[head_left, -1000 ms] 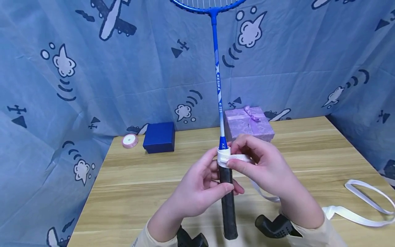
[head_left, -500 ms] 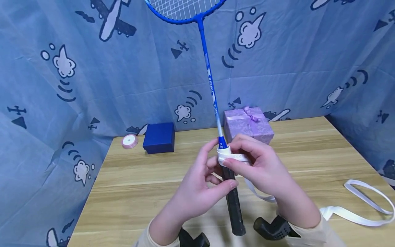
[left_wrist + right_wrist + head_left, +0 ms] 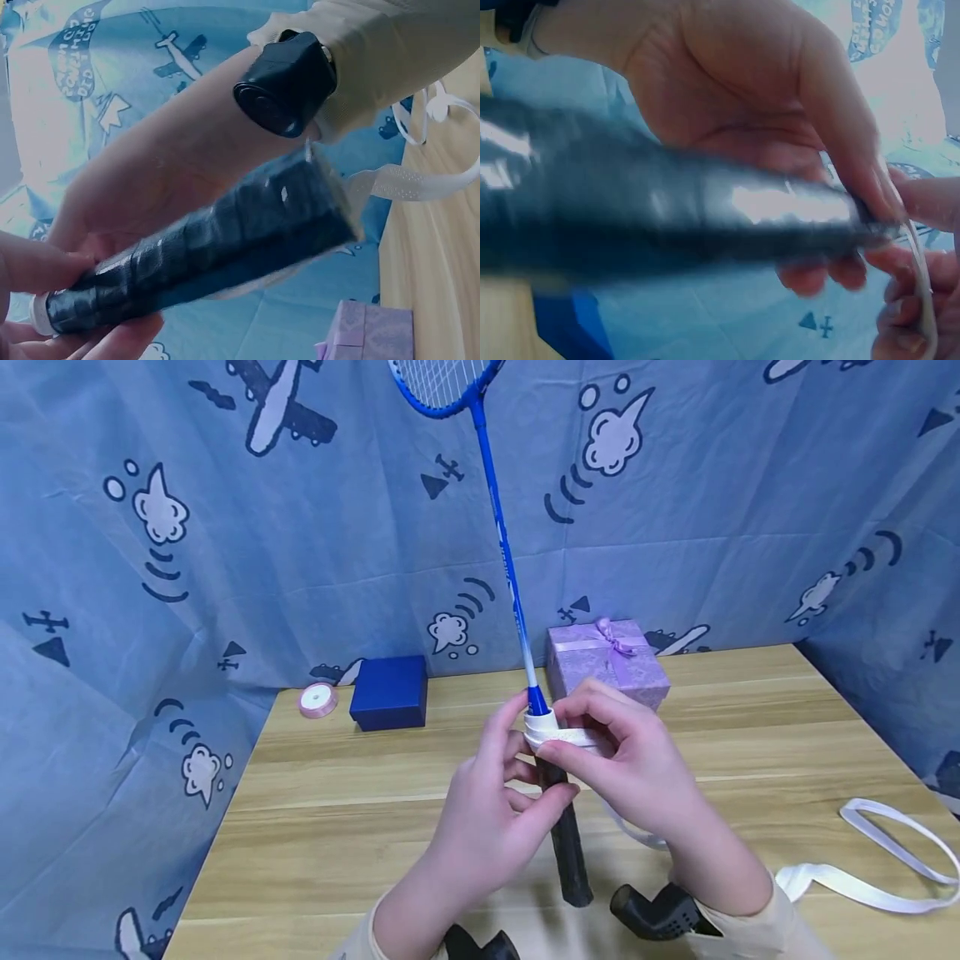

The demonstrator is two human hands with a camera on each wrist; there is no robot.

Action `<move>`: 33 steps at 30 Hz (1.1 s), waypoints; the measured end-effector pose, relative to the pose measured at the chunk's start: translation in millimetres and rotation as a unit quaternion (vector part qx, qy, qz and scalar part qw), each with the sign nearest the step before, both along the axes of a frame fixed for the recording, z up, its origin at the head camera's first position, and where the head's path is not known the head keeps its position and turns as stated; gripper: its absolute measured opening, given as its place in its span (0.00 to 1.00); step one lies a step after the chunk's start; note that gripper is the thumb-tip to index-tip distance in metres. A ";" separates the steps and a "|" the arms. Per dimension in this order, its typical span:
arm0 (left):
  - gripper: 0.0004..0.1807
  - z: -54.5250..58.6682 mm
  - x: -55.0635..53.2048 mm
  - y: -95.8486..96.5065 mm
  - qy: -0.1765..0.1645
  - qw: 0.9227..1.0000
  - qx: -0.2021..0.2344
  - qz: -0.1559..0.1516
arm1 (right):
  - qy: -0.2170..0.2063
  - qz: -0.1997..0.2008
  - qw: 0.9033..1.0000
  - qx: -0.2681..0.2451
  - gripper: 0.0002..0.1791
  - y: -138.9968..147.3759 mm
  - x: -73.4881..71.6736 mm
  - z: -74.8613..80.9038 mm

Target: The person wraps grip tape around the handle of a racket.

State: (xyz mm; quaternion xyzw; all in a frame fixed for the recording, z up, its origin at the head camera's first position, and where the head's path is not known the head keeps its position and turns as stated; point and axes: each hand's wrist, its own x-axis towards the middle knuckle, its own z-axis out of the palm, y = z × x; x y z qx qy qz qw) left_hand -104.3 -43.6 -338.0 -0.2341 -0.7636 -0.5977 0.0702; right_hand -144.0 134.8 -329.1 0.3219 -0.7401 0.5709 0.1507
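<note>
A blue badminton racket stands upright, tilted left, over the table. White perforated grip tape is wound round the top of its black handle. My left hand holds the handle just below the wrap, thumb in front and fingers behind. At the wrap my right hand pinches the tape between thumb and fingers, pulling it out sideways. The left wrist view shows the handle with its butt end toward the camera. In the right wrist view the tape runs down by the right fingers.
The tape's loose tail loops across the table at the right. Along the back stand a pink-edged ribbon roll, a dark blue box and a purple gift box with a bow. A blue patterned cloth hangs behind.
The racket has tilted, its head leftward and its butt rightward, and has turned about its shaft, so the head looks narrower and the lettering has rotated away. Both hands keep hold.
</note>
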 end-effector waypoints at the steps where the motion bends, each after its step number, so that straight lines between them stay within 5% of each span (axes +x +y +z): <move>1: 0.48 1.0 -0.1 -1.1 -0.011 1.000 0.005 -0.010 | 0.003 0.006 1.000 0.002 0.15 2.0 -0.3 0.2; 9: 0.49 5.5 -1.9 -8.4 -0.076 0.994 0.044 -0.061 | 0.008 0.045 0.999 0.015 0.13 14.3 -2.3 2.0; 16: 0.48 5.8 -2.3 -10.2 -0.074 0.989 0.078 -0.098 | -0.048 0.107 0.993 -0.014 0.14 15.4 -5.2 1.6; 25: 0.47 1.1 -6.4 -11.9 -0.070 0.973 0.136 -0.171 | -0.080 0.172 0.982 -0.005 0.13 19.5 -6.8 1.7; 33: 0.48 1.6 -6.0 -11.9 -0.072 0.977 0.134 -0.147 | -0.026 0.197 0.979 -0.045 0.19 16.1 -7.7 -2.2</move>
